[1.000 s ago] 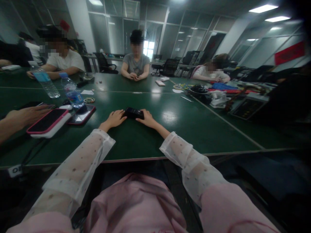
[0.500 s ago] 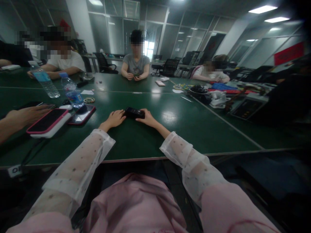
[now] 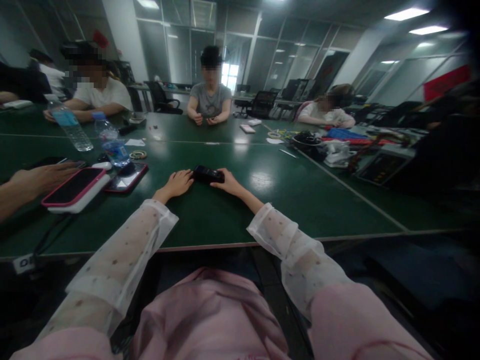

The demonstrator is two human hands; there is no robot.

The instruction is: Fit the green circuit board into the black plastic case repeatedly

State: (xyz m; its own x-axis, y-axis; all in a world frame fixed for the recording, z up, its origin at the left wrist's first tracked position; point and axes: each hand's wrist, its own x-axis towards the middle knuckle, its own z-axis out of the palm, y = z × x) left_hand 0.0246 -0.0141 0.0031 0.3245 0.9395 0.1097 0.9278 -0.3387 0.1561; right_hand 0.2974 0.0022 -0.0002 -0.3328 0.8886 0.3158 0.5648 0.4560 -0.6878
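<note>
On the green surface (image 3: 318, 210), at the left, stand two plastic bottles (image 3: 115, 149). Near them lies a roll of tape (image 3: 138, 155). A pink-edged phone (image 3: 77, 186) rests on a white object (image 3: 90, 197). Farther back is a black chair (image 3: 263, 103).

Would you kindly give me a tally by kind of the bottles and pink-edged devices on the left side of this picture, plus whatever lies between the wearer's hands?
Bottles: 2 (leftmost bottle, blue-capped bottle)
Pink-edged devices: 2 (nearer device, farther device)
Between the left hand and right hand: 1 (black device)
Total: 5
</note>
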